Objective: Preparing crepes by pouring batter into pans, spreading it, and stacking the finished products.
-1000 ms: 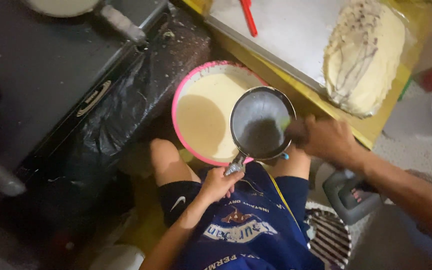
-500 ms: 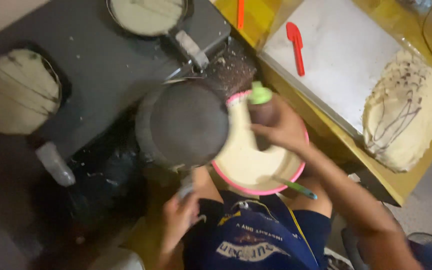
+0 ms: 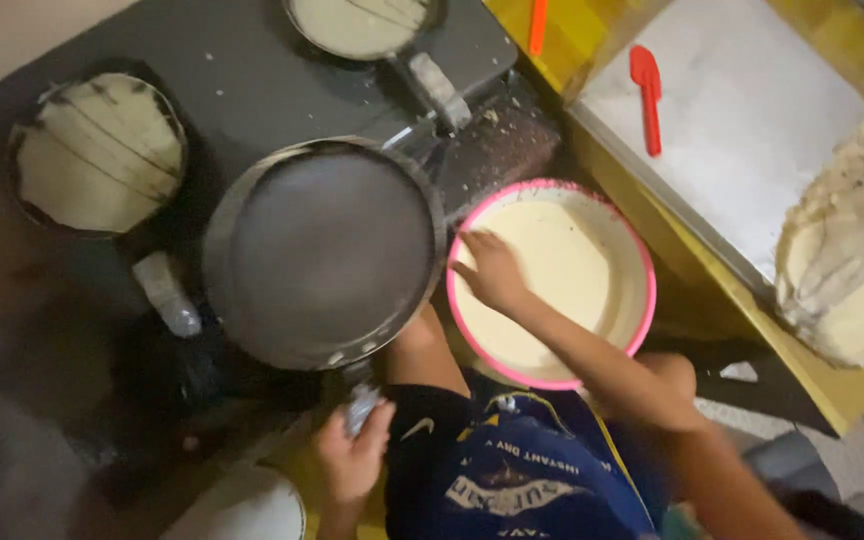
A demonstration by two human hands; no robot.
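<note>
My left hand [image 3: 354, 455] grips the handle of an empty dark round pan [image 3: 322, 250], held level in front of the stove. My right hand [image 3: 492, 270] reaches into a pink-rimmed bowl [image 3: 642, 290] of pale batter [image 3: 572, 270], fingers down at the batter's surface; whatever it holds is hidden. The bowl rests between my knees, just right of the pan.
A dark stove top [image 3: 242, 80] carries two pans with pale crepes, one at the left [image 3: 92, 150] and one at the back [image 3: 362, 22]. A white board [image 3: 742, 130] on the right holds a red spatula [image 3: 647, 95] and a stack of cooked crepes [image 3: 852, 260].
The view has swung left over the stove. The dark pan moved from over the bowl to its left, and my right hand went from the pan's rim down into the batter bowl.
</note>
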